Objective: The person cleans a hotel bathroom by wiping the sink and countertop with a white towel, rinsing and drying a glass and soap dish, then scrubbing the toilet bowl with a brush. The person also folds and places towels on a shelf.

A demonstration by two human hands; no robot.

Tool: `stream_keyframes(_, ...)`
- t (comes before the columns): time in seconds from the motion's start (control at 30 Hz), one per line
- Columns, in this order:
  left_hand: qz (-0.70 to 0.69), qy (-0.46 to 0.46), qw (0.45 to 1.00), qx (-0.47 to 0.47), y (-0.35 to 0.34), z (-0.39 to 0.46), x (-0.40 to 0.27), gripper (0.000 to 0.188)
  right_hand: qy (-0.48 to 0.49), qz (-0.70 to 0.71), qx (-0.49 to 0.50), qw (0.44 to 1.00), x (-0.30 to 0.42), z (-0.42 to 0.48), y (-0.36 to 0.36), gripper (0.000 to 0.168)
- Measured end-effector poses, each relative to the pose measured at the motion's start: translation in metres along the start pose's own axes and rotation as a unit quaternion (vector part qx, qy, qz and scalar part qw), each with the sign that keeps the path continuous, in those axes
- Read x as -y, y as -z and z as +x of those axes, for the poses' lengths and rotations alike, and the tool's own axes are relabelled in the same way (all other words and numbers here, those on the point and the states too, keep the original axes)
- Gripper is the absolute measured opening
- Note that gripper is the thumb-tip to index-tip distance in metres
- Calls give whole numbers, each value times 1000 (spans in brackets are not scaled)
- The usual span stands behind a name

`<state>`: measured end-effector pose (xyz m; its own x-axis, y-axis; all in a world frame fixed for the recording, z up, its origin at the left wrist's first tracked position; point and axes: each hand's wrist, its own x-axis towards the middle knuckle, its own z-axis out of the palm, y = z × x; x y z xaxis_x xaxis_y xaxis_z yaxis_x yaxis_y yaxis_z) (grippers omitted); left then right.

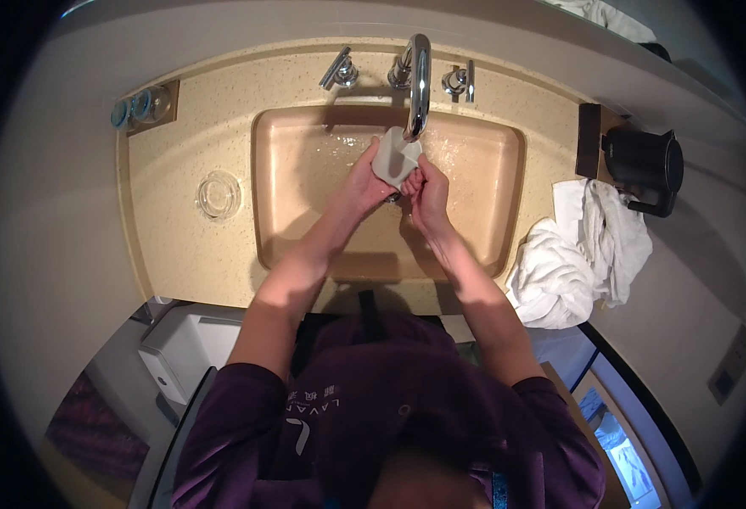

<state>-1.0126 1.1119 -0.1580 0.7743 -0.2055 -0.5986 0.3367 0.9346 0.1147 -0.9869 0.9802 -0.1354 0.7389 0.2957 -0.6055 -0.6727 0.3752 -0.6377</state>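
Note:
Over the tan sink basin (pixel 284 242), both hands hold a small white vessel (pixel 391 159), probably a cup or a dish. My left hand (pixel 365 181) grips its left side, with the thumb along the outer wall. On the lower right side, my right hand (pixel 430 188) has its fingers curled at the rim. The chrome faucet (pixel 419 83) curves out so that its spout ends just above the vessel. Whether water is running from it is hard to tell. Wet glints show on the basin floor. Part of the drain (pixel 392 198) shows below the hands.
Chrome lever handles (pixel 344 73) (pixel 459 81) flank the faucet. A clear glass ashtray or dish (pixel 218 196) lies on the left of the speckled counter (pixel 182 254). Blue-rimmed glasses (pixel 147 105) stand in the back left corner. Crumpled white towels (pixel 557 273) and a black kettle (pixel 643 159) occupy the right.

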Motion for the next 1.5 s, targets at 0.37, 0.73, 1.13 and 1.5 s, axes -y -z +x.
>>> stream_keyframes(0.37,28,-14,998,-51,26,36,-28,43,178,-386,-109,899,21,-37,50,13)
stream_keyframes(0.73,121,108,987,21,45,29,-24,42,53,-280,-72,956,25,-47,83,12)
stream_keyframes(1.13,200,81,973,-76,-8,-1,-46,39,62,-278,-39,958,6,-74,86,14)
stream_keyframes(1.5,435,-29,899,-44,-8,18,1,47,68,-282,-75,954,-1,-80,88,12)
